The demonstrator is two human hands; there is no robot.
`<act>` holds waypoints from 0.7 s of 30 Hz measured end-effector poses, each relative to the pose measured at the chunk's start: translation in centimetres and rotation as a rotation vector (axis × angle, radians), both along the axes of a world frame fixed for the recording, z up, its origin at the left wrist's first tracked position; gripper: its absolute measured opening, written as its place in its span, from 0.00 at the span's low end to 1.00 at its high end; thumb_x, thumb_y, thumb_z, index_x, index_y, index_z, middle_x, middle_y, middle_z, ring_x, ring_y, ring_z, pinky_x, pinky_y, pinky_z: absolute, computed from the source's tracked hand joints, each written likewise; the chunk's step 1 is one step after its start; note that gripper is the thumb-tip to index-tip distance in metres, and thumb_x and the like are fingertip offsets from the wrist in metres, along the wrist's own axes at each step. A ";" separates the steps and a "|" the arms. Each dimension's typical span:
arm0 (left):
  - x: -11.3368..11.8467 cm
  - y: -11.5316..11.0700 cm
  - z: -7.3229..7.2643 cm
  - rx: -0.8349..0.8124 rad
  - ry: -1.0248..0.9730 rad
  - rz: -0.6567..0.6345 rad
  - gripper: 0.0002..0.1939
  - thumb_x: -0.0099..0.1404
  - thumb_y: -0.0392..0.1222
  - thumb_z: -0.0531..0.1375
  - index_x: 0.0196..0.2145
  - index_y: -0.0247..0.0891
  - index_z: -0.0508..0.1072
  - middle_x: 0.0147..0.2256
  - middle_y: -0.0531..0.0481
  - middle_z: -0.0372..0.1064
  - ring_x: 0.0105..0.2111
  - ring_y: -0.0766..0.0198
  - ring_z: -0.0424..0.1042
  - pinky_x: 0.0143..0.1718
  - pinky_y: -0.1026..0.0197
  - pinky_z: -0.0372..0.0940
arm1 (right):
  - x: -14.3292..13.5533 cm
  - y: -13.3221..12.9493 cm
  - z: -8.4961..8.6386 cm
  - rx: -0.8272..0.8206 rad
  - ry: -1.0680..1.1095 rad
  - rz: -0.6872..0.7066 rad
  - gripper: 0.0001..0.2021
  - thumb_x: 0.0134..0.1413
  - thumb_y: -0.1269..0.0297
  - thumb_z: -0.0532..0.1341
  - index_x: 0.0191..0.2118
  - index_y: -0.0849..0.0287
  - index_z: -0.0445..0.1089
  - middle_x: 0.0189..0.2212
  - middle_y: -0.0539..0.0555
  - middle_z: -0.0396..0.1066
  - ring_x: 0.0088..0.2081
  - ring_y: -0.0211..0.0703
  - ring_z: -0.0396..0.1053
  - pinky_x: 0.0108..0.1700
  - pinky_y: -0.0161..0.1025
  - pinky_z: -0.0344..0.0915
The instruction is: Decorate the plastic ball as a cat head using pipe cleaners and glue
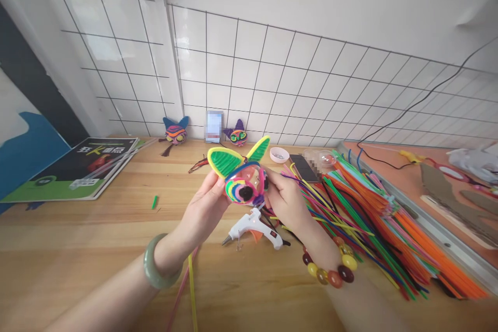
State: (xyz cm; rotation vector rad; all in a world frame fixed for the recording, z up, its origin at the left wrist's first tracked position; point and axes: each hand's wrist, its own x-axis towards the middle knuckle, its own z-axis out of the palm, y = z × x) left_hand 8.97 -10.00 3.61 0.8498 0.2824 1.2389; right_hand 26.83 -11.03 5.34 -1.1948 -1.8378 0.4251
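Note:
Between my two hands, above the table, is a pipe-cleaner animal head (245,184). It has green ears edged in yellow, a ringed multicoloured eye with a dark centre, and a clear, shiny part in the middle. My left hand (208,197) grips its left side, below the ear. On the other side my right hand (286,199) is closed round the right edge, covering part of it. A white hot glue gun (254,228) lies on the table just below the head, its nozzle pointing left.
Bundles of coloured pipe cleaners (373,223) spread over the right side. Behind stand two finished animal heads (175,132), a phone (213,127) and a pink bowl (279,155). A dark book (78,168) lies left; a green scrap (154,202) and loose yellow strips (192,290) lie nearer.

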 end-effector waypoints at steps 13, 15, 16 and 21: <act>-1.2 2.5 -2.8 -0.314 -0.161 -0.279 0.16 0.68 0.44 0.54 0.45 0.34 0.77 0.44 0.42 0.79 0.43 0.53 0.78 0.44 0.52 0.73 | -2.2 -2.8 1.0 -0.157 -0.028 0.068 0.24 0.65 0.69 0.47 0.64 0.65 0.59 0.21 0.46 0.69 0.19 0.33 0.62 0.28 0.32 0.62; -1.3 2.7 -3.1 -0.306 -0.158 -0.311 0.17 0.68 0.46 0.55 0.45 0.34 0.77 0.44 0.42 0.78 0.44 0.53 0.78 0.44 0.53 0.73 | -2.3 -2.9 1.2 -0.186 -0.018 0.089 0.24 0.65 0.69 0.47 0.65 0.66 0.58 0.21 0.46 0.70 0.19 0.32 0.62 0.27 0.31 0.62; -1.3 2.8 -3.2 -0.300 -0.157 -0.319 0.18 0.68 0.47 0.55 0.45 0.33 0.77 0.45 0.41 0.78 0.44 0.53 0.77 0.44 0.54 0.73 | -2.3 -3.0 1.2 -0.194 -0.017 0.096 0.24 0.64 0.70 0.47 0.65 0.65 0.58 0.21 0.46 0.70 0.19 0.32 0.63 0.27 0.31 0.62; -1.3 2.9 -3.4 -0.269 -0.210 -0.360 0.19 0.70 0.48 0.52 0.47 0.34 0.77 0.48 0.43 0.77 0.47 0.54 0.76 0.47 0.55 0.72 | -2.5 -2.9 0.6 -0.120 -0.116 0.049 0.25 0.63 0.71 0.48 0.64 0.67 0.58 0.22 0.49 0.72 0.22 0.36 0.68 0.29 0.33 0.65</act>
